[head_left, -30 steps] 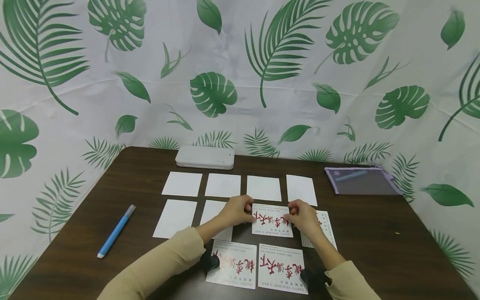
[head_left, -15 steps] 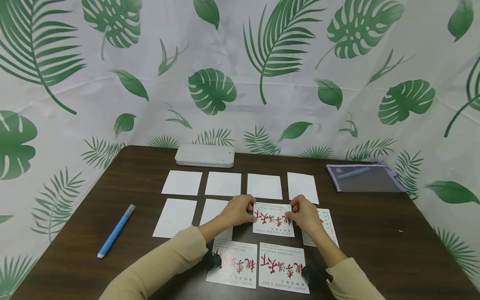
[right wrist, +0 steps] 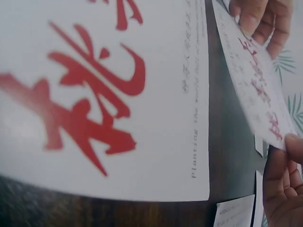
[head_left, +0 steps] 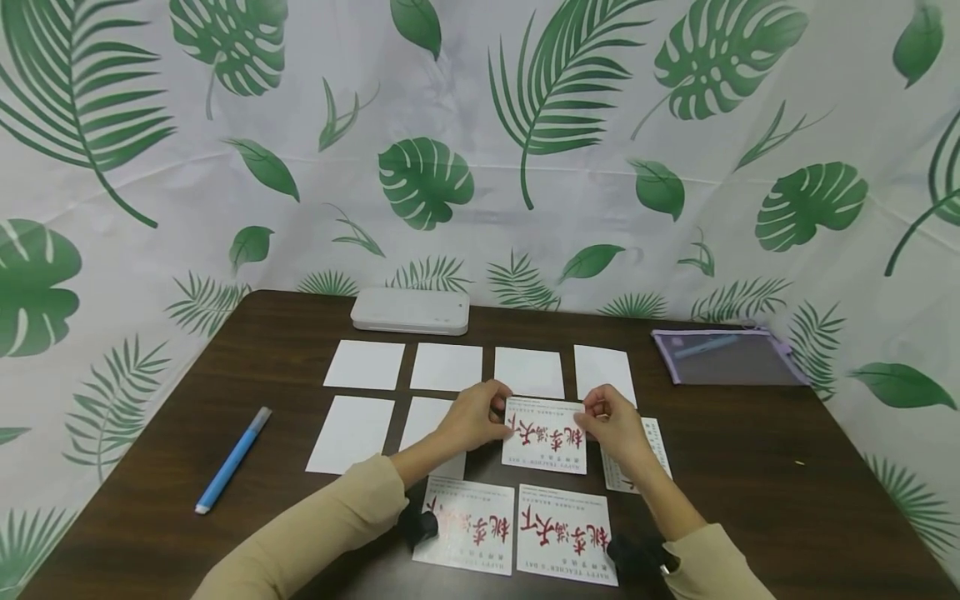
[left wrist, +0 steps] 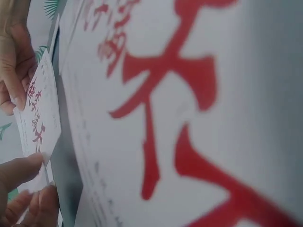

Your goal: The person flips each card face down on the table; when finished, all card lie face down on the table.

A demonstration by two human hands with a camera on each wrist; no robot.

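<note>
Both my hands pinch one white greeting card (head_left: pixel 543 454) with red Chinese characters, between thumb and fingers at its opposite sides. My left hand (head_left: pixel 472 417) grips the left edge, my right hand (head_left: pixel 617 429) the right edge. In both wrist views the card (left wrist: pixel 40 109) slants, raised off the dark table. Below it lie two matching cards, one at left (head_left: pixel 480 533) and one at right (head_left: pixel 562 542), their printing upside down in the head view. A further printed card (head_left: pixel 656 442) is partly hidden by my right hand. Blank white cards (head_left: pixel 528 372) form a row beyond.
More blank cards (head_left: pixel 351 433) lie at left, one partly under my left forearm. A blue marker (head_left: pixel 232 462) rests on the left of the brown table (head_left: pixel 757 508). At the back are a white case (head_left: pixel 410 312) and a purple-edged mesh pouch (head_left: pixel 731 358). A leaf-print cloth (head_left: pixel 315 208) hangs behind.
The held card has risen slightly, its far edge lifting most over the last half second. My right hand has shifted up a little with it; the other cards stay put.
</note>
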